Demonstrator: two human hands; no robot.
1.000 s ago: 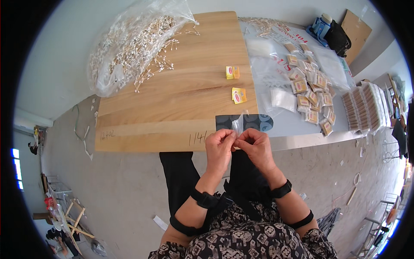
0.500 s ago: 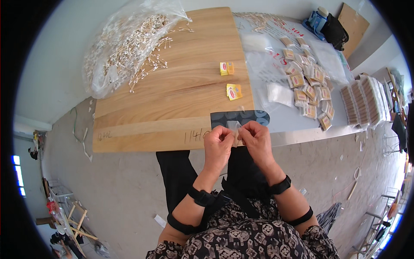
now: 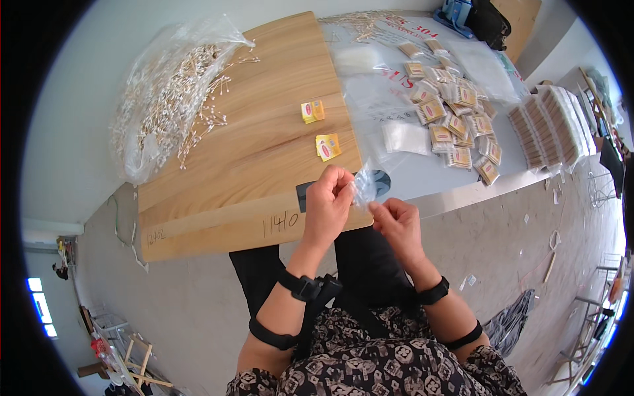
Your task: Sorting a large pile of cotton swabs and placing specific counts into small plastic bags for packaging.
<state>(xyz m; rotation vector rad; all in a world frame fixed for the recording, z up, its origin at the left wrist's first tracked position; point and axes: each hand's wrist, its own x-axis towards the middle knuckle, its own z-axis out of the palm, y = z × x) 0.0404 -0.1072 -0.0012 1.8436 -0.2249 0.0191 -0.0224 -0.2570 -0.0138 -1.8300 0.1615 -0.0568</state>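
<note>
Between my hands, above the table's front edge, is a small clear plastic bag (image 3: 364, 187). My left hand (image 3: 329, 198) pinches its left side. The fingertips of my right hand (image 3: 398, 223) are closed at its lower right corner. Whether anything is inside the bag cannot be made out. Under it lies a dark patterned mat (image 3: 382, 183), partly covered by my hands. Two small stacks of yellow cards, a farther stack (image 3: 313, 111) and a nearer stack (image 3: 327, 147), lie on the wooden board (image 3: 264, 145) beyond my left hand.
A large clear bag of cotton swabs (image 3: 172, 99) slumps at the far left, some spilling out. On the right are a heap of filled small packets (image 3: 456, 112), a stack of clear bags (image 3: 405, 136) and bundled rows of swabs (image 3: 543, 129). A blue bottle (image 3: 453, 14) stands at the back.
My hands have turned the bag and drawn farther apart, the left one higher and the right one lower. The view has shifted, so the table things appear farther left.
</note>
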